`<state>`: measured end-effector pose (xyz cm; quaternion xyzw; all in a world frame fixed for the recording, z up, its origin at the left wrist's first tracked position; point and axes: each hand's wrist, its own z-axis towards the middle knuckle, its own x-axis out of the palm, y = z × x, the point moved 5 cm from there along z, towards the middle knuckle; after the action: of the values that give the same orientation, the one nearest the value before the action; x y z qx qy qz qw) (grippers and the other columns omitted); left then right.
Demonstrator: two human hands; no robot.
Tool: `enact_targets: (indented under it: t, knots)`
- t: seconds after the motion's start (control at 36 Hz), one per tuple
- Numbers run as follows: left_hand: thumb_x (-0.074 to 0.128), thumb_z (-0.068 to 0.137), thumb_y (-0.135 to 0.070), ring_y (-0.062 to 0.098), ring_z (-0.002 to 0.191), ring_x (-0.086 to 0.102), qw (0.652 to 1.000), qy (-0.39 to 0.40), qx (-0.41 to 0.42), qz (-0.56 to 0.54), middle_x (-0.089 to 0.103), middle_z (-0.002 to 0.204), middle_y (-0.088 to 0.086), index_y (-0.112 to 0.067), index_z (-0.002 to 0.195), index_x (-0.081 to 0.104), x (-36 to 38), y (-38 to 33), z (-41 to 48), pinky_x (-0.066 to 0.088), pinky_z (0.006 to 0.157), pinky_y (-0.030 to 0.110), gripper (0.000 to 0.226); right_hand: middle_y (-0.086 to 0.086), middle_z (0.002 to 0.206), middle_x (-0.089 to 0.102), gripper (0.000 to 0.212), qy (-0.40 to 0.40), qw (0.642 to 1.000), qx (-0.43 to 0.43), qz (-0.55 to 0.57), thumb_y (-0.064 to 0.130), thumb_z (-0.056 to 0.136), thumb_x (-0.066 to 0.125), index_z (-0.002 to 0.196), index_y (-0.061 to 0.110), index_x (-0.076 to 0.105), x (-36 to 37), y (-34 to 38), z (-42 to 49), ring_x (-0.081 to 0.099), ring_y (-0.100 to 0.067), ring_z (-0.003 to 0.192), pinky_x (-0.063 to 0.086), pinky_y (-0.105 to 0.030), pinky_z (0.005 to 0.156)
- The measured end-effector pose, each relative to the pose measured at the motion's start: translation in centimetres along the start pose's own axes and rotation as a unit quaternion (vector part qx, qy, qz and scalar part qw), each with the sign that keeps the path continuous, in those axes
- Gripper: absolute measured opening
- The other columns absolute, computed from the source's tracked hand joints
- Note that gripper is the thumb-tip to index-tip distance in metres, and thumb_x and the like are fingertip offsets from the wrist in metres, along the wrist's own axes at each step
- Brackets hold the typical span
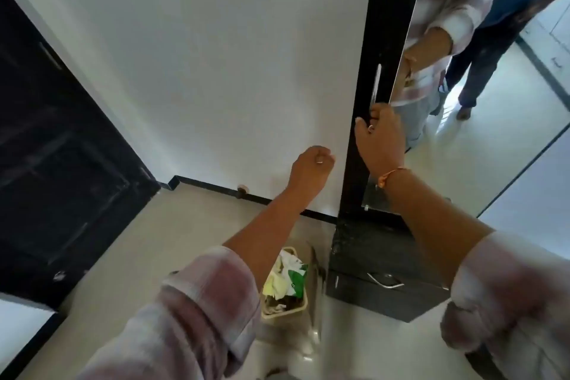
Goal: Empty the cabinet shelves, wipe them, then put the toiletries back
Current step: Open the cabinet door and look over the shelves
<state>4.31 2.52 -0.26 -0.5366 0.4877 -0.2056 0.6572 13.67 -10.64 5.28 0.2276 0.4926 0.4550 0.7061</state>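
Cabinet door (367, 40), black-framed with a mirror (493, 139) on its face, stands shut at the right of the scene. The shelves and toiletries behind it are out of view. My right hand (377, 136) is clamped on the door's left edge at the foot of the long metal handle (377, 83), thumb on one side and fingers curled round the other. I judge that grip is there to swing the door open, the first step before anything can be emptied. My left hand (311, 166) hangs just left of the door near the white wall (200, 55), fingers curled together with nothing in them, free to receive bottles. On the floor near me, a waste basket (283, 315) of rubbish sits beside the dark drawer unit (385, 293) below the door.
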Motion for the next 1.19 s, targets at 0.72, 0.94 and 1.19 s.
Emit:
enact_targets:
  t: [0.72, 0.94, 1.19]
  knots:
    - [0.049, 0.100, -0.024, 0.020, 0.112, 0.061, 0.969, 0.187, 0.158, 0.034, 0.063, 0.125, 0.002, -0.025, 0.137, 0.047, 2.2, -4.8, 1.7, 0.051, 0.096, 0.035, 0.037, 0.001, 0.076, 0.054, 0.040, -0.110, 0.992, 0.026, -0.051, 0.053, 0.086, 0.065, 0.096, 0.021, 0.043, -1.4, 2.7, -3.6, 0.057, -0.014, 0.068, 0.052, -0.026, 0.061]
    - [0.052, 0.096, -0.006, 0.012, 0.119, 0.058, 0.954, 0.238, 0.184, -0.011, 0.060, 0.132, -0.001, -0.021, 0.137, 0.049, 1.8, -2.7, -3.6, 0.043, 0.096, 0.014, 0.044, 0.003, 0.125, 0.055, 0.070, -0.186, 0.977, 0.063, -0.078, 0.054, 0.081, 0.070, 0.133, 0.026, 0.033, -3.7, 3.9, -9.2, 0.060, -0.013, 0.107, 0.050, -0.020, 0.082]
    - [0.053, 0.095, -0.004, 0.009, 0.121, 0.058, 0.904, 0.347, 0.245, -0.041, 0.062, 0.131, -0.002, -0.019, 0.136, 0.052, 3.2, -2.8, -9.4, 0.043, 0.103, 0.015, 0.044, -0.006, 0.136, 0.040, 0.080, -0.235, 0.946, 0.046, -0.219, 0.044, 0.086, 0.068, 0.149, 0.023, 0.023, -8.2, 4.8, -15.1, 0.055, -0.024, 0.116, 0.056, -0.036, 0.089]
